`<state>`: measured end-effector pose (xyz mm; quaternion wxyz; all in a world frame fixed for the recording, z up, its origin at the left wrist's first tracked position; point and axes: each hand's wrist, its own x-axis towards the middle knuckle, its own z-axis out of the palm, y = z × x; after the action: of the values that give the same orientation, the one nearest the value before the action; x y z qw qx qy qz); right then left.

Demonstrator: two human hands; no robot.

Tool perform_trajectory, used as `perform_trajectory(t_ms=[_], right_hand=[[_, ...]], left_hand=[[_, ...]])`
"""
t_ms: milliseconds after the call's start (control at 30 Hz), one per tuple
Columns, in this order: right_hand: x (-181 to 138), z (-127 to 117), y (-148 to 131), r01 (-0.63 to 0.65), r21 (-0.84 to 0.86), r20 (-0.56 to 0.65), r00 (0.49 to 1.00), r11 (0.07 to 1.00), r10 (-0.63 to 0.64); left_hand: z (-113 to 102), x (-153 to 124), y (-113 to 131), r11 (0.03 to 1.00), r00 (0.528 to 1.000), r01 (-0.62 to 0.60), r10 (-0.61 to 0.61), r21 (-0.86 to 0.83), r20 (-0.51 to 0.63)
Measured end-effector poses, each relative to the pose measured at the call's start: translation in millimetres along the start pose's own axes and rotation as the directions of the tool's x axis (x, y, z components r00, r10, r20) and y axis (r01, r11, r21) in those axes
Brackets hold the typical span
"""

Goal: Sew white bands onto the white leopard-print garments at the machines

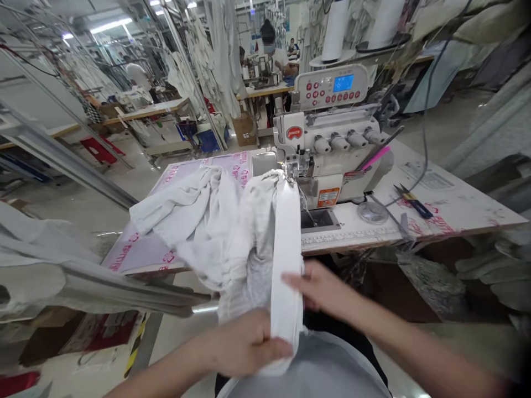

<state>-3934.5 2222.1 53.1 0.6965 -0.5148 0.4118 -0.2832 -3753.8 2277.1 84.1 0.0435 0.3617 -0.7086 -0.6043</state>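
Observation:
A white garment (199, 221) lies bunched on the sewing table (456, 213) and hangs over its front edge. A flat white band (286, 243) of it runs from the needle area of the overlock sewing machine (332, 149) down to my lap. My left hand (244, 342) is closed, pinching the band's lower end near my lap. My right hand (319, 287) holds the band's right edge a little higher, fingers pressed on it.
Scissors (410, 200) lie on the table to the right of the machine. Grey fabric is piled on a rack at the left (53, 271). More tables, hanging garments and other people fill the background.

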Motion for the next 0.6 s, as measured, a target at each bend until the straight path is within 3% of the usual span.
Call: perform_trajectory(t_ms=[100,167,367,467,533,567,600], right_hand=[[-46,35,32,-0.047,-0.006,0.213,0.976,0.999,0.047],[-64,49,44,-0.05,-0.032,0.264,0.963,0.998,0.057],[-58,52,47,0.054,0.021,0.18,0.982,0.998,-0.056],[-57,49,46,0.102,0.019,0.171,0.98,0.995,-0.104],[-61,47,46,0.129,0.008,0.15,0.98,0.992,-0.129],[-64,46,46,0.136,0.008,0.145,0.98,0.991,-0.136],[-68,45,46,0.137,0.011,0.147,0.98,0.99,-0.137]], left_hand=[[24,-19,-1,0.995,0.993,-0.097,0.098,-0.006,0.067],[29,-23,-2,0.988,0.984,-0.15,0.153,-0.034,0.087],[25,-25,-14,0.99,0.985,-0.135,0.132,0.024,0.114],[15,-13,-26,0.993,0.986,0.018,0.002,-0.118,0.167],[5,9,-32,0.966,0.999,0.04,-0.042,-0.256,-0.003],[1,22,-34,0.962,0.982,-0.012,-0.04,-0.274,-0.184],[-4,36,-35,0.971,0.913,-0.08,-0.019,-0.224,-0.406]])
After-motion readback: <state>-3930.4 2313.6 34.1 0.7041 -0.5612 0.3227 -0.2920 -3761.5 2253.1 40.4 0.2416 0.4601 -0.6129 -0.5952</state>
